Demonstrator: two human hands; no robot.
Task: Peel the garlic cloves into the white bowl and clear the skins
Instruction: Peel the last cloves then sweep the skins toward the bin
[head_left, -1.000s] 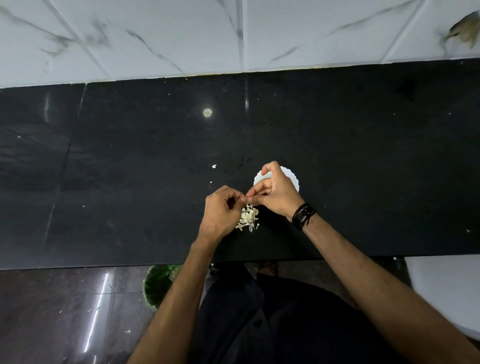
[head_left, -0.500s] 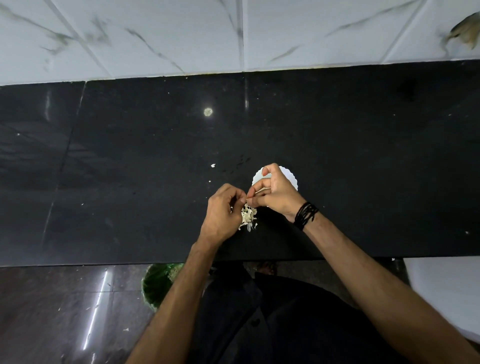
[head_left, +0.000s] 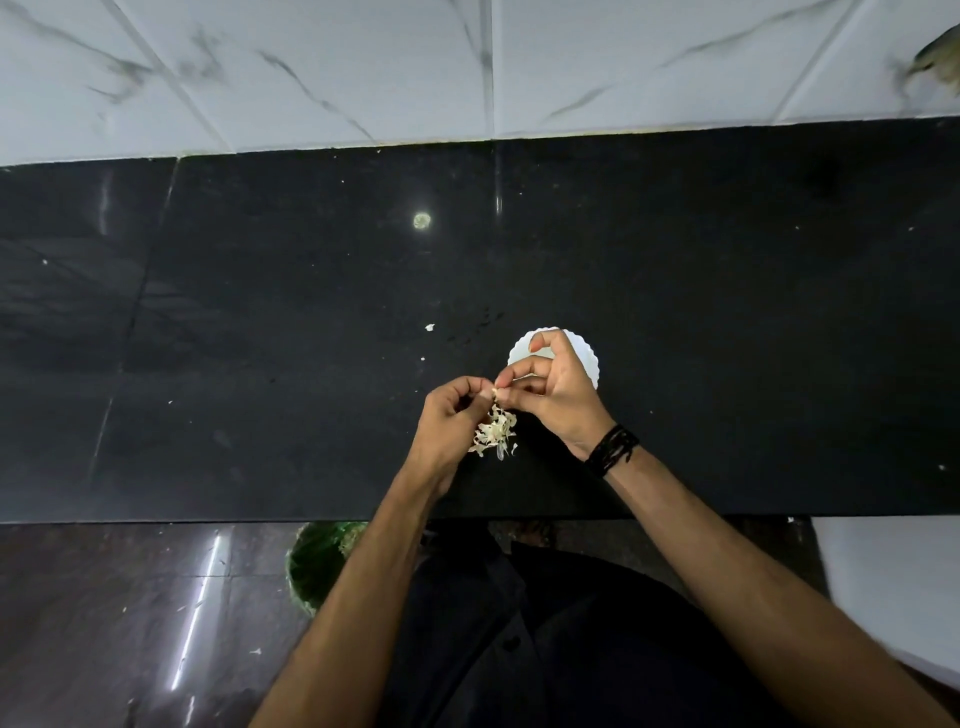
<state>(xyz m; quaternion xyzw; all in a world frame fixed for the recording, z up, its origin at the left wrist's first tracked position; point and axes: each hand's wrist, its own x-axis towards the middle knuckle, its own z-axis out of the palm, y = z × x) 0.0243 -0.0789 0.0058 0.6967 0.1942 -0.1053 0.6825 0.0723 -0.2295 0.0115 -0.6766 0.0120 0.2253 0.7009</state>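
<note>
fingers (head_left: 485, 387) of both hands pinching garlic clove (head_left: 494, 391) above skins (head_left: 496, 431)

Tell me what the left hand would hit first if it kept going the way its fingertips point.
The left hand points right, at the right hand; their fingertips already meet around a small piece, probably a garlic clove. So it would hit that first.

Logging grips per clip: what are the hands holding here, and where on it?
Both hands, left hand and right hand, pinch one small garlic clove at their fingertips, above the skins; which end cannot be told.
</note>
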